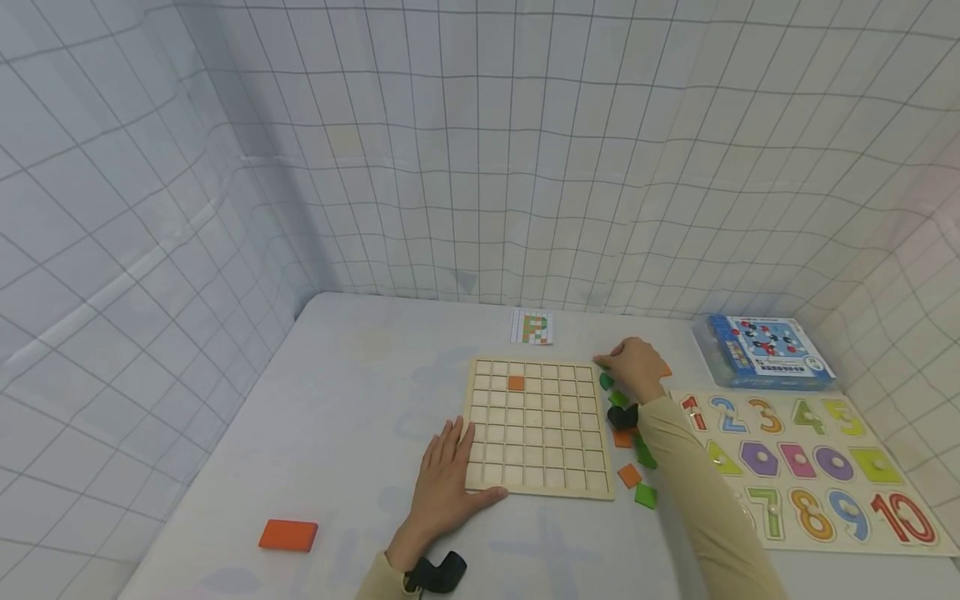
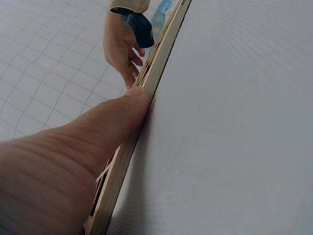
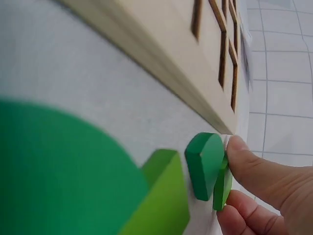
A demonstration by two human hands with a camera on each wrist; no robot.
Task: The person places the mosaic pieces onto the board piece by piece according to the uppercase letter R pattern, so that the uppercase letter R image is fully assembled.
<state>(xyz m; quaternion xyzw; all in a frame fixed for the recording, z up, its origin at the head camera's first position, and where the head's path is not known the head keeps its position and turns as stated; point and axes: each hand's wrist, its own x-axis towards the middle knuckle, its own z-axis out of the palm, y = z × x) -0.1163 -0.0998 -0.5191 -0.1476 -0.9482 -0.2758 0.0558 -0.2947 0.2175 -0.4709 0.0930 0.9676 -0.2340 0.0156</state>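
A wooden grid board lies on the table with one orange square in an upper cell. My left hand rests spread at the board's lower left corner, thumb along its near edge. Beyond the far right corner, my right hand pinches a light green tile between thumb and fingers. Right beside that tile is a dark green rounded piece. More green and orange pieces, among them an orange square and a green square, lie along the board's right side, partly under my right arm.
A small pattern card lies behind the board. To the right are a number and shape puzzle and a blue-lidded clear box. An orange block sits at the front left. Grid-patterned cloth walls the table's back.
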